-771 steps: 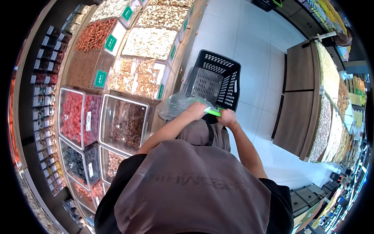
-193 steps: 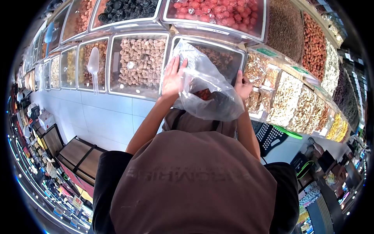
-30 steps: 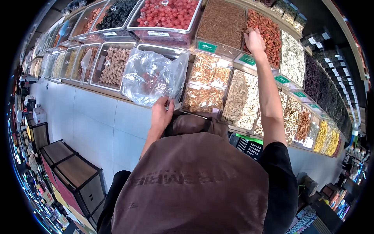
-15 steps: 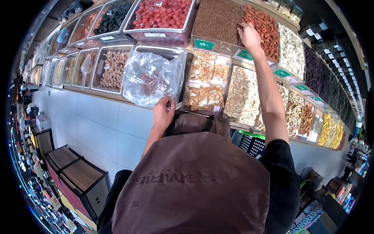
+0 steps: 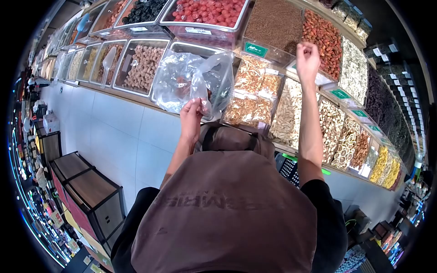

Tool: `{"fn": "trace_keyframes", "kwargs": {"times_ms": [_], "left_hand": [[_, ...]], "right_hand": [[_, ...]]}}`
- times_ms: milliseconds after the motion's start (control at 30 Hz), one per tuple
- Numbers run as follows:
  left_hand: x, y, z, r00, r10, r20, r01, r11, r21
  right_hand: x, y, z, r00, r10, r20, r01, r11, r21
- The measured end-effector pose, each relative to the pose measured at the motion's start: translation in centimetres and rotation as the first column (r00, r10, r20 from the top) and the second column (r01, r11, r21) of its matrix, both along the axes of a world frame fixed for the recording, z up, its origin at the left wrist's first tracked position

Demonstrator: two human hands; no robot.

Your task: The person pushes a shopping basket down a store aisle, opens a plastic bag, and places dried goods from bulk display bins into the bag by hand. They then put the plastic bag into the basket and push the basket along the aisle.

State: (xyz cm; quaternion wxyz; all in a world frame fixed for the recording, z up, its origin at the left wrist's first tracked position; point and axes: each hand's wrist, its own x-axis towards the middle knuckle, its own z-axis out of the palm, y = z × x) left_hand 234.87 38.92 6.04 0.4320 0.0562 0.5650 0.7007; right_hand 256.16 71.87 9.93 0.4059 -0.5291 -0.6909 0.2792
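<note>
A clear plastic bag [image 5: 175, 75] is spread over a bin in the lower row, and a few reddish-brown pieces show through it. My left hand [image 5: 191, 117] pinches the bag's near edge. My right hand [image 5: 308, 61] is raised at the near left corner of a bin of red-brown dried fruit [image 5: 324, 43], its fingers curled together. What those fingers hold, if anything, cannot be made out. Left of that hand is a bin of fine brown seeds [image 5: 272, 25].
Red candied fruit [image 5: 207, 11] fills an upper bin. Packed golden dried strips [image 5: 248, 93] and pale slices [image 5: 286, 109] lie in lower bins. A white scoop [image 5: 108, 61] rests at the left. A wood-topped cabinet [image 5: 93, 189] stands on the floor behind.
My right hand has drawn back from the red-brown fruit, toward me, with its fingers closing. My left hand still grips the bag, whose edge now stands higher. The view has shifted slightly.
</note>
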Motion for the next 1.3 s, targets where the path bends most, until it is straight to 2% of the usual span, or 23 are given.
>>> {"fn": "trace_keyframes", "kwargs": {"times_ms": [33, 67, 133, 167, 200, 233, 300, 367, 400, 433, 500, 567, 633, 700, 767, 833, 867, 900, 933, 967, 1033, 1133, 1300], "left_hand": [[-0.2, 0.2, 0.2, 0.997, 0.043, 0.065, -0.046, 0.998, 0.037], [-0.3, 0.4, 0.4, 0.996, 0.057, 0.069, -0.063, 0.995, 0.083], [-0.5, 0.9, 1.0, 0.999, 0.027, 0.019, -0.029, 0.996, 0.087], [-0.5, 1.2, 1.2, 1.000, -0.003, -0.029, 0.006, 0.995, 0.098], [-0.3, 1.4, 1.4, 1.000, -0.015, -0.026, 0.017, 0.995, 0.097], [-0.2, 1.7, 1.5, 0.996, -0.026, -0.089, 0.032, 0.997, 0.065], [0.2, 1.9, 1.7, 0.988, -0.036, -0.151, 0.041, 0.999, 0.032], [0.6, 1.8, 1.9, 0.969, -0.070, -0.239, 0.070, 0.997, -0.007], [0.7, 1.4, 1.7, 0.961, -0.081, -0.265, 0.073, 0.997, -0.040], [0.9, 1.1, 1.4, 0.965, -0.070, -0.252, 0.067, 0.998, -0.023], [1.0, 0.4, 0.7, 0.971, -0.073, -0.227, 0.066, 0.997, -0.039], [1.3, -0.1, 0.3, 0.973, -0.066, -0.221, 0.051, 0.996, -0.073], [1.3, -0.4, -0.8, 0.978, -0.076, -0.192, 0.057, 0.993, -0.103], [1.5, -0.6, -1.7, 0.981, -0.082, -0.177, 0.064, 0.993, -0.103], [1.6, -0.3, -1.8, 0.983, -0.095, -0.159, 0.077, 0.990, -0.115], [1.9, 0.0, -2.1, 0.985, -0.126, -0.121, 0.106, 0.981, -0.162], [1.7, 0.0, -2.9, 0.984, -0.133, -0.119, 0.113, 0.981, -0.160], [1.3, -0.1, -4.0, 0.974, -0.217, -0.057, 0.200, 0.954, -0.223], [1.1, 0.1, -4.4, 0.955, -0.296, 0.009, 0.287, 0.917, -0.279], [1.2, 0.2, -4.7, 0.953, -0.302, 0.009, 0.293, 0.915, -0.277], [1.3, 0.3, -4.7, 0.955, -0.257, 0.150, 0.292, 0.904, -0.312], [0.8, 0.2, -5.3, 0.959, -0.230, 0.165, 0.273, 0.908, -0.318], [0.3, 0.2, -6.3, 0.957, -0.249, 0.150, 0.285, 0.902, -0.325]], "right_hand": [[-0.5, -1.6, 0.2, 0.994, 0.094, -0.062, -0.101, 0.986, -0.130], [-0.9, -2.4, -1.2, 0.952, 0.280, -0.121, -0.298, 0.939, -0.174], [-2.6, -5.4, 0.6, 0.811, 0.585, 0.024, -0.531, 0.752, -0.389], [-3.4, -6.1, -0.4, 0.701, 0.713, 0.022, -0.649, 0.650, -0.395], [-4.5, -7.4, 1.0, 0.594, 0.803, 0.040, -0.659, 0.516, -0.547], [-5.5, -8.3, 0.2, 0.496, 0.867, 0.055, -0.713, 0.443, -0.543], [-7.1, -10.3, 1.2, 0.493, 0.870, 0.005, -0.767, 0.437, -0.470], [-8.4, -11.0, 1.6, 0.608, 0.735, -0.299, -0.758, 0.425, -0.495], [-8.7, -11.0, 1.7, 0.641, 0.727, -0.244, -0.737, 0.496, -0.459], [-8.8, -10.7, 1.1, 0.631, 0.734, -0.249, -0.746, 0.487, -0.455], [-8.6, -9.5, -0.2, 0.602, 0.787, -0.135, -0.775, 0.535, -0.336], [-7.6, -8.5, -0.6, 0.624, 0.761, -0.178, -0.765, 0.547, -0.341], [-6.0, -6.5, -0.5, 0.715, 0.666, -0.210, -0.681, 0.599, -0.420], [-4.2, -3.9, -0.4, 0.756, 0.625, -0.197, -0.645, 0.658, -0.389], [-2.9, -1.5, 1.1, 0.837, 0.536, 0.110, -0.457, 0.795, -0.399], [-1.2, 1.5, 2.2, 0.905, 0.335, 0.263, -0.267, 0.927, -0.263], [0.3, 4.0, 0.8, 0.898, 0.244, 0.367, -0.238, 0.969, -0.062], [2.1, 6.0, -0.9, 0.884, 0.132, 0.448, -0.217, 0.965, 0.144], [3.1, 6.5, -1.4, 0.874, 0.054, 0.482, -0.154, 0.973, 0.171], [4.0, 6.9, -1.9, 0.858, -0.023, 0.513, -0.093, 0.976, 0.198], [4.8, 7.2, -2.6, 0.861, -0.031, 0.508, -0.037, 0.992, 0.123], [4.7, 7.3, -3.2, 0.862, -0.072, 0.502, 0.023, 0.994, 0.103], [4.9, 7.3, -3.3, 0.877, -0.067, 0.476, 0.019, 0.994, 0.105]]}}
